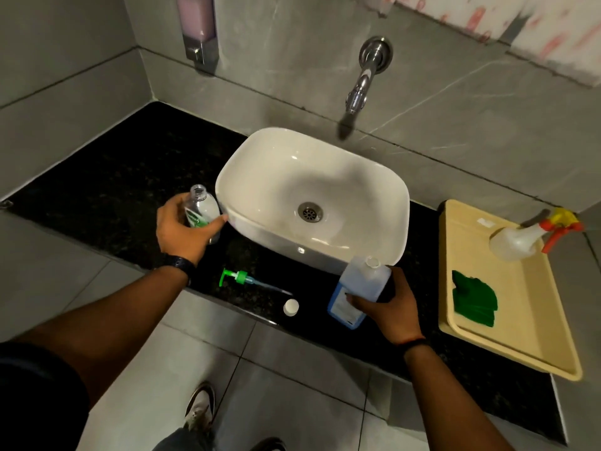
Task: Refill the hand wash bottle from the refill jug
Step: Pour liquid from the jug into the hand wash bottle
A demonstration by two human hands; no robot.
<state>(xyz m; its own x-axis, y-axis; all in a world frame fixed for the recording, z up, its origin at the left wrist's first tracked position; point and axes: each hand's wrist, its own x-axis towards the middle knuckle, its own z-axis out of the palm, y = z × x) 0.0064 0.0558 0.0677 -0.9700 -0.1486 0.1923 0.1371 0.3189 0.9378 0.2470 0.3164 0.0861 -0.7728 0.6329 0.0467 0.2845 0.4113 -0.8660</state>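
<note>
My left hand (182,231) grips the clear hand wash bottle (203,208) with a green label, upright, its neck open, just left of the basin. My right hand (388,305) holds the refill jug (357,286), a translucent bottle of blue liquid with a blue-and-white label; its mouth is uncapped and it leans slightly. Between my hands, on the black counter (107,196), lie the green pump head (242,277) with its tube and a small white cap (291,307).
A white basin (383,177) sits under a chrome wall tap (361,86). At the right, a beige tray (553,362) carries a spray bottle (520,240) and a green cloth (474,299). A wall soap dispenser (196,30) hangs at top left.
</note>
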